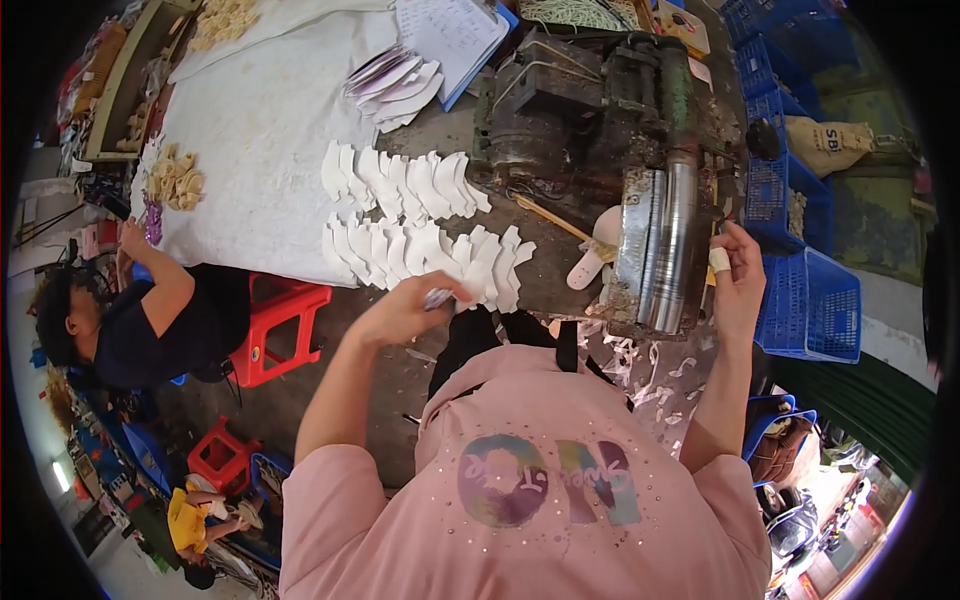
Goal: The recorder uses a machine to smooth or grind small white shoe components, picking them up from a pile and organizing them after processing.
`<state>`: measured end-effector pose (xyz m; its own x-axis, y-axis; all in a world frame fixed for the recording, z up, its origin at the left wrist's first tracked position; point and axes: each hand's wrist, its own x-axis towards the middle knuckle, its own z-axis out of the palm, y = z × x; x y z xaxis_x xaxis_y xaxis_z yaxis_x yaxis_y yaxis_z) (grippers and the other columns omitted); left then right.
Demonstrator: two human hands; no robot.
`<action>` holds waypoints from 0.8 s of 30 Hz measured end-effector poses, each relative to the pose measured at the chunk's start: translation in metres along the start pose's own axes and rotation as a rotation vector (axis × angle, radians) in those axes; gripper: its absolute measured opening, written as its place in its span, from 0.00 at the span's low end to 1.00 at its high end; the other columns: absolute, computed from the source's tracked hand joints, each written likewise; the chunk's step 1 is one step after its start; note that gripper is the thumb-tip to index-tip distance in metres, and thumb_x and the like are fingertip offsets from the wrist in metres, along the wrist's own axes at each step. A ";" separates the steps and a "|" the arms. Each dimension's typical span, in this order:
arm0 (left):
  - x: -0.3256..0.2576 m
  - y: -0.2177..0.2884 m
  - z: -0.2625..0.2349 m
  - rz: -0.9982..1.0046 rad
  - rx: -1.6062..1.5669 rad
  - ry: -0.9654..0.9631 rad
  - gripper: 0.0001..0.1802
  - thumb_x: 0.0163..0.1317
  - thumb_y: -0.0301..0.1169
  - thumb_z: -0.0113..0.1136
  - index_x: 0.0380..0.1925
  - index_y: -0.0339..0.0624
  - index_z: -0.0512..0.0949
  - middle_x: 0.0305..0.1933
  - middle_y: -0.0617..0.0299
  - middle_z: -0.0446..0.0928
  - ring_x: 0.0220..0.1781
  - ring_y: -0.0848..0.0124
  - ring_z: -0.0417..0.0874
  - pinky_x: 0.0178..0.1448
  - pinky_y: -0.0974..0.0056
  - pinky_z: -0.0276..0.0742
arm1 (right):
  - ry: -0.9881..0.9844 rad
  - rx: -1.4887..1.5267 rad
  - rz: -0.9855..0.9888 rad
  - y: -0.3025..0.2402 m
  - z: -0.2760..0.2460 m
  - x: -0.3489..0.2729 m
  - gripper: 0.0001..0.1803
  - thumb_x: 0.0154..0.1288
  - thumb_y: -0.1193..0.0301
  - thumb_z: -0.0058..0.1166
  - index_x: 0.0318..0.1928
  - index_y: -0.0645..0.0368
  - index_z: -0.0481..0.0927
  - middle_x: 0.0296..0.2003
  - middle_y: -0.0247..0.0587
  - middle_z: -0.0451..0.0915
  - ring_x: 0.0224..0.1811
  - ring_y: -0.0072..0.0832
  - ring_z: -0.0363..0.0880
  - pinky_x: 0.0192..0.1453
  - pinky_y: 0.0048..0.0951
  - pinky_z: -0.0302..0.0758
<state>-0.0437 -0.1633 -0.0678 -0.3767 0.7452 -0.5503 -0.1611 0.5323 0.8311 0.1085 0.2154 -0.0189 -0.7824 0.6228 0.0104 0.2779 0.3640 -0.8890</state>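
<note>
My left hand [405, 308] is closed at the table's near edge, beside the front row of white curved pieces [385, 250]. Something small and greyish shows at its fingers; I cannot make out what it is. A second row of the same white pieces [400, 185] stands behind, the pieces overlapping. My right hand [738, 275] is raised at the right end of a machine with shiny metal rollers [672, 250], its fingers curled together. A pale wrap [719, 260] covers one fingertip. Whatever those fingers hold is hidden or too small to name.
A wooden-handled tool [550, 216] and a pale pink sole-shaped piece [584, 270] lie left of the rollers. Blue crates [812, 305] stand at the right. Stacked pale pieces [398, 85] and a clipboard [455, 45] lie farther back. A co-worker [130, 325] sits left near a red stool [285, 320].
</note>
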 end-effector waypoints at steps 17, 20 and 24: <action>0.020 -0.098 -0.011 -0.033 1.108 0.385 0.20 0.44 0.19 0.59 0.41 0.46 0.79 0.40 0.51 0.68 0.47 0.54 0.73 0.47 0.56 0.73 | 0.009 -0.053 -0.036 -0.003 0.009 -0.006 0.20 0.63 0.82 0.47 0.57 0.63 0.69 0.40 0.36 0.76 0.41 0.20 0.73 0.48 0.20 0.69; 0.012 -0.076 -0.019 -0.084 1.002 0.233 0.20 0.45 0.19 0.58 0.41 0.46 0.78 0.40 0.50 0.69 0.48 0.55 0.73 0.49 0.56 0.72 | 0.017 -0.041 -0.051 -0.007 0.009 -0.008 0.19 0.63 0.82 0.47 0.55 0.63 0.69 0.40 0.36 0.76 0.41 0.20 0.73 0.48 0.20 0.69; -0.004 -0.012 -0.020 0.188 0.316 0.547 0.19 0.51 0.17 0.56 0.45 0.40 0.76 0.42 0.54 0.72 0.47 0.63 0.73 0.52 0.64 0.68 | 0.029 -0.014 -0.111 -0.041 0.013 -0.020 0.14 0.63 0.82 0.48 0.50 0.64 0.72 0.40 0.36 0.77 0.41 0.20 0.73 0.46 0.21 0.70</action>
<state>-0.0583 -0.1807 -0.0740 -0.7950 0.5695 -0.2089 0.1965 0.5676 0.7995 0.1052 0.1792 0.0116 -0.7927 0.5973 0.1220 0.1978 0.4413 -0.8753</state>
